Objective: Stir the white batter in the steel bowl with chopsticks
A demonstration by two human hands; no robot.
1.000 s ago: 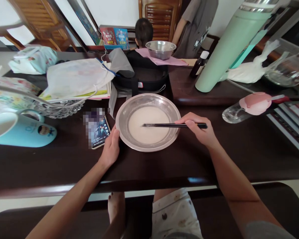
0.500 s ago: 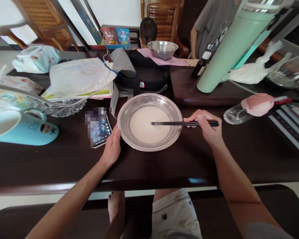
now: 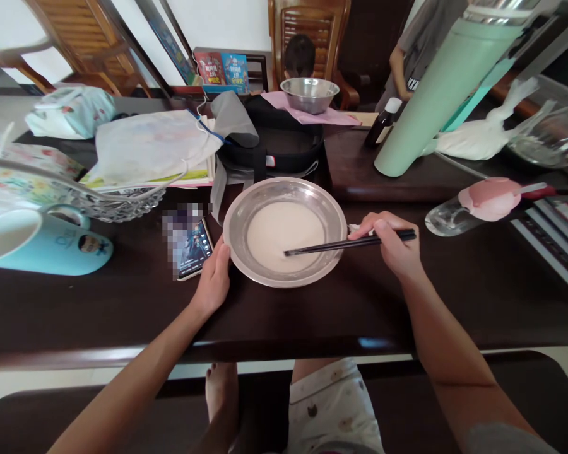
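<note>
A wide metal bowl (image 3: 239, 249) stands on the dark table in front of me, with a milky, off-white liquid (image 3: 279, 230) in its bottom. My left hand (image 3: 213, 280) grips the bowl's left rim, its thumb along the outside and the other fingers mostly hidden. Black chopsticks (image 3: 334, 246) are held together in my right hand (image 3: 395, 243), fingers closed around their thick ends to the right of the bowl. Their tips dip into the liquid near the middle of the bowl.
Left of the bowl lie a phone (image 3: 194, 252) and a light-blue mug (image 3: 38, 243). A green thermos (image 3: 440, 101), a dark bottle (image 3: 383, 123) and a pink-lidded clear bottle (image 3: 483, 202) are to the right. Behind are a black bag (image 3: 284, 142), a smaller metal bowl (image 3: 309, 98) and two people.
The chopstick tips have swung toward me and slightly left through the liquid. My left hand stays on the rim. The two people in the background have shifted to the right.
</note>
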